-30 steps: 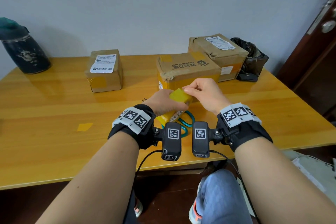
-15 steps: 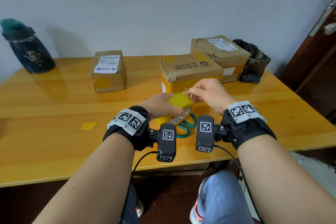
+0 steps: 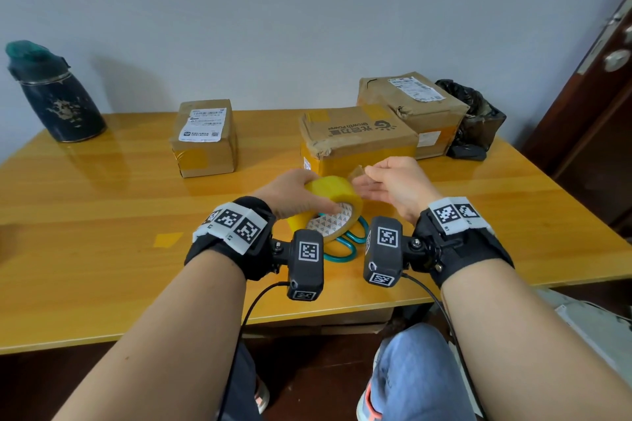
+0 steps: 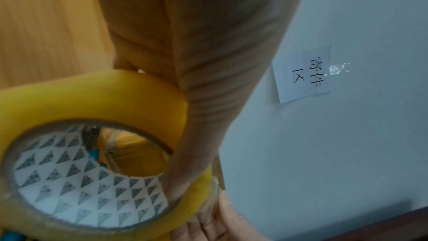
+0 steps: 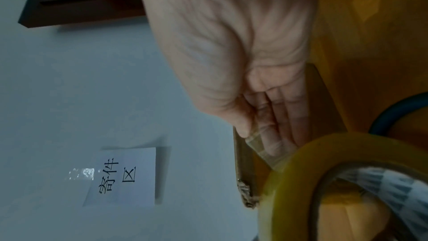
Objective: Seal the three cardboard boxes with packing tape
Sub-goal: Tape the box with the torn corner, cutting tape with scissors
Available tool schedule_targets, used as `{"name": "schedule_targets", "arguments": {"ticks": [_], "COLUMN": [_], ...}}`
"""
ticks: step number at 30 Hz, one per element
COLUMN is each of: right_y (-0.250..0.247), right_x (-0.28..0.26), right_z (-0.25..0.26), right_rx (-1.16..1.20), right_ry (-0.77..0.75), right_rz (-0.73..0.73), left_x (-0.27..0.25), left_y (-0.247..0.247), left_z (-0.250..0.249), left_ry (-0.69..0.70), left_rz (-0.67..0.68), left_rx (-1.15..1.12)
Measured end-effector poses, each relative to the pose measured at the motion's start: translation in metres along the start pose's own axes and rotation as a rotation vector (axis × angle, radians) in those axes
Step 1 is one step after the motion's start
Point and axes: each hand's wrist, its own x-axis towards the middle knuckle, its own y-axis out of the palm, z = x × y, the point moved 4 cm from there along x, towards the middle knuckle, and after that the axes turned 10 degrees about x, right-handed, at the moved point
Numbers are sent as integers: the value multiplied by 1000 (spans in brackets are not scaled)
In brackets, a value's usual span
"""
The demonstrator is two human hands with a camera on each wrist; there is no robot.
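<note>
Peeling tape end: left hand [image 3: 294, 193] gripped tape roll [image 3: 333, 196]; right hand [image 3: 393, 186] pinched free end [image 3: 357, 173]. 3 boxes beyond hands, nearest box [image 3: 355, 137] just ahead. Next move likely: pull strip toward it.

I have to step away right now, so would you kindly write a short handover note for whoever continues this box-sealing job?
Left hand: grips the yellow roll of packing tape above the wooden table.
Right hand: pinches the clear peeled tape end just off the roll.
Three brown cardboard boxes: small one at the left, printed middle one right behind the hands, larger one at the back right.
Teal-handled scissors lie under the roll.
Done: tape end freed.
Left: no fresh strip laid yet; pull, stick and cut tape for the boxes.
</note>
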Motion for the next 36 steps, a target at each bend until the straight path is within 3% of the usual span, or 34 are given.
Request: {"name": "schedule_targets", "arguments": {"ticks": [3, 6, 9, 12, 21, 31, 33, 36], "right_y": [3, 8, 15, 19, 29, 31, 27, 17], "right_x": [-2, -3, -2, -1, 0, -5, -2, 5], "right_z": [2, 1, -1, -4, -6, -8, -5, -6], "right_rx": [140, 241, 323, 375, 399, 418, 431, 245], "right_ry": [16, 35, 47, 51, 50, 25, 47, -25], "right_rz": [30, 56, 84, 88, 159, 373, 337, 180], "left_x": [-2, -6, -9, -8, 2, 0, -1, -2], "left_y": [-17, -24, -19, -11, 1, 3, -1, -9], "left_z": [-2, -13, -29, -37, -36, -29, -26, -20], "left_ry": [30, 126, 230, 279, 308, 315, 305, 266], "left_rz": [-232, -377, -397, -409, -607, -715, -744, -778], "left_rx": [10, 133, 251, 229, 400, 304, 298, 281]}}
